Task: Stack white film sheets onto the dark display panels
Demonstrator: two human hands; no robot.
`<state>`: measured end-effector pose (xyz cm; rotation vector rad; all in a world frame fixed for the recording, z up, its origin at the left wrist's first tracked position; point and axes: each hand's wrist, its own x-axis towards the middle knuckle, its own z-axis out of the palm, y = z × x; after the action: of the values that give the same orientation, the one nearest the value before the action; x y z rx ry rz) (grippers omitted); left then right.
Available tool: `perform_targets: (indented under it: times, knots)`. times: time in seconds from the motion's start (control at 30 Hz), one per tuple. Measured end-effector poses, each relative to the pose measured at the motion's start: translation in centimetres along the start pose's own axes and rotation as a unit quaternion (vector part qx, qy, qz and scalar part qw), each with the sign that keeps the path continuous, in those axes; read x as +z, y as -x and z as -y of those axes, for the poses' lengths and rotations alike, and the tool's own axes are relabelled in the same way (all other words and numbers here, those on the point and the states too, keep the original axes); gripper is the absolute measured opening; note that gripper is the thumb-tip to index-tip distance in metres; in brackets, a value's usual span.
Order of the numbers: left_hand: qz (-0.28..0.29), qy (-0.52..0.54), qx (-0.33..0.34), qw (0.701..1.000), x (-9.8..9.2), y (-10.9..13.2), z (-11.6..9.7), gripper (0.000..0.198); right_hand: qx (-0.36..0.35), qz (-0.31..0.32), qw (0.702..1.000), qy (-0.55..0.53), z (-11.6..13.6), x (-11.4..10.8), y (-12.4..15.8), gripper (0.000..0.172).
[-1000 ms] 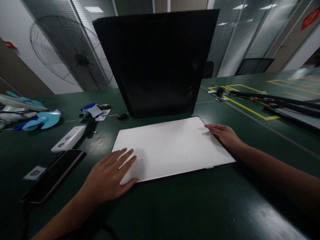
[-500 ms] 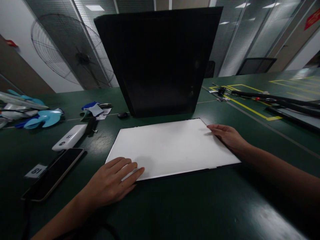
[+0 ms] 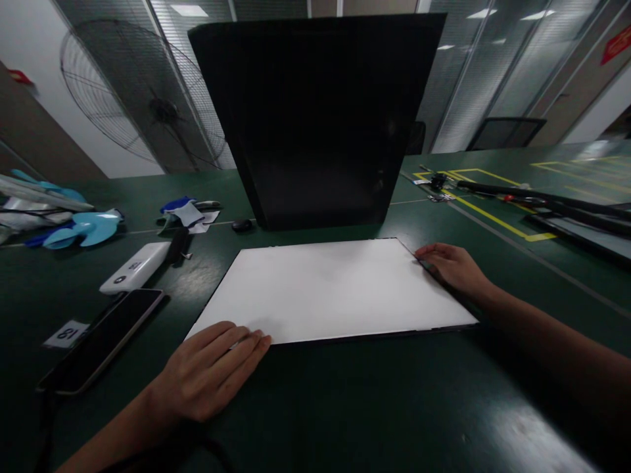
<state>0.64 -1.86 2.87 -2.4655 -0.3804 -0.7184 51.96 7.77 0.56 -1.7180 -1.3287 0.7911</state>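
Observation:
A thin white rectangular panel (image 3: 315, 289) with narrow dark edges lies nearly flat, low over the green table top. My left hand (image 3: 211, 368) grips it at the near left corner, fingers together over the edge; the thumb is hidden. At the right edge, toward the far corner, my right hand (image 3: 451, 269) holds the panel by its rim with bent fingers. Behind the panel stands a large black screen (image 3: 320, 125), upright and dark.
On the left lie a phone (image 3: 106, 341), a white power bank (image 3: 134, 268), a numbered label (image 3: 66, 334) and light blue fan blades (image 3: 91, 230). A black mouse (image 3: 242, 226) sits by the screen. Black strips (image 3: 542, 195) and yellow tape (image 3: 497, 220) are at right.
The panel has turned slightly and looks flatter, its near left part shifting outward. My left hand moved a little left, its fingers drawing closer together; my right hand slid slightly right with the edge.

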Motion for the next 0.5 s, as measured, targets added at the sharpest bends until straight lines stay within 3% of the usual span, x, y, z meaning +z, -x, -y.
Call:
perform_targets:
  times: [0.17,0.27,0.4,0.5]
  knots:
    - [0.002,-0.006,0.005,1.000,0.1,0.1,-0.5,0.027,-0.102,-0.054,0.988,0.104,2.2,-2.3,0.9,0.019]
    - [-0.003,-0.007,0.002,1.000,-0.2,-0.9,-0.9,0.026,-0.216,0.016,0.961,0.172,5.1,-1.9,4.0,0.026]
    - [0.010,0.010,-0.010,1.000,-0.4,-2.2,-1.6,0.025,-0.458,0.170,0.837,0.246,8.0,1.6,10.8,0.033]
    - [0.011,0.020,-0.007,1.000,-0.3,-2.8,-2.2,0.025,-0.576,0.141,0.748,0.296,8.5,4.9,15.0,0.028]
